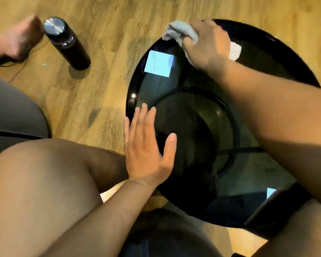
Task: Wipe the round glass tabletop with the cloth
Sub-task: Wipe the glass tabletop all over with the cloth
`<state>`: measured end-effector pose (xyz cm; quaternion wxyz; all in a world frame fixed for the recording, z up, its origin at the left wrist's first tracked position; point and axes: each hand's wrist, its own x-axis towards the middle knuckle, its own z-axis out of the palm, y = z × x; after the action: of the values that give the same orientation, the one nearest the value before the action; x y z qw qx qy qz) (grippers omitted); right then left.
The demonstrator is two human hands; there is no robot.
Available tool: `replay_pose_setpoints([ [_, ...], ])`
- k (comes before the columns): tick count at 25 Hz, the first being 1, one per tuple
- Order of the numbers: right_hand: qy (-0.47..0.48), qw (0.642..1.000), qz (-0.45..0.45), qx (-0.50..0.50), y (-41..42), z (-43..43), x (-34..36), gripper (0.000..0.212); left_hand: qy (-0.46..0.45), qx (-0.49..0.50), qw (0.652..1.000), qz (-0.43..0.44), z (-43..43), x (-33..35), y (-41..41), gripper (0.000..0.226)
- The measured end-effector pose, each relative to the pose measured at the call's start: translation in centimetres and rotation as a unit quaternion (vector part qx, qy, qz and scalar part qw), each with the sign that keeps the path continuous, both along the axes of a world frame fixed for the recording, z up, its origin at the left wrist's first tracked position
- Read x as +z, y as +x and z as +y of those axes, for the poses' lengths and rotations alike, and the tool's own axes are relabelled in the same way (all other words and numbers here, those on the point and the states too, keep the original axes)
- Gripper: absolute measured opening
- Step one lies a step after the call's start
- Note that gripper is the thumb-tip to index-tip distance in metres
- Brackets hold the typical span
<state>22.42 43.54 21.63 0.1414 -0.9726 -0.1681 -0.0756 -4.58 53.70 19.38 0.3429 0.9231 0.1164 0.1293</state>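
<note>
The round dark glass tabletop fills the right half of the view, with a black ring frame visible beneath it. At its far rim my right hand grips a bunched grey-white cloth, which sticks out on both sides of the hand. My left hand lies flat on the near left edge of the glass, fingers straight and spread, holding nothing.
A black flask with a steel lid stands on the wooden floor left of the table. A bare foot is beyond it. My knees sit close under the table's near edge. A bright window reflection shows on the glass.
</note>
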Motion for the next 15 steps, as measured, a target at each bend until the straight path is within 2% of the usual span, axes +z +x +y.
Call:
replay_pose_setpoints([
  [3,-0.010,1.000,0.020,0.014,-8.1,-1.8,-0.1,0.035,0.020,0.008,1.000,0.004,0.2,-0.1,0.2,0.063],
  [6,0.029,0.994,0.086,0.066,-19.9,-6.1,0.4,0.036,0.021,0.003,1.000,0.003,0.0,0.1,0.0,0.063],
  [10,0.038,0.987,0.095,0.124,-32.4,-10.7,0.7,0.037,0.012,0.004,1.000,0.006,-0.1,-0.1,-0.2,0.063],
  [12,0.021,0.982,0.083,0.167,-33.3,-11.8,0.7,0.037,0.018,0.004,1.000,0.012,-0.1,-0.1,-0.2,0.063],
  [15,-0.023,0.973,0.032,0.227,-29.4,-11.1,0.7,0.028,0.028,-0.004,1.000,0.013,-0.2,-0.1,-0.3,0.063],
])
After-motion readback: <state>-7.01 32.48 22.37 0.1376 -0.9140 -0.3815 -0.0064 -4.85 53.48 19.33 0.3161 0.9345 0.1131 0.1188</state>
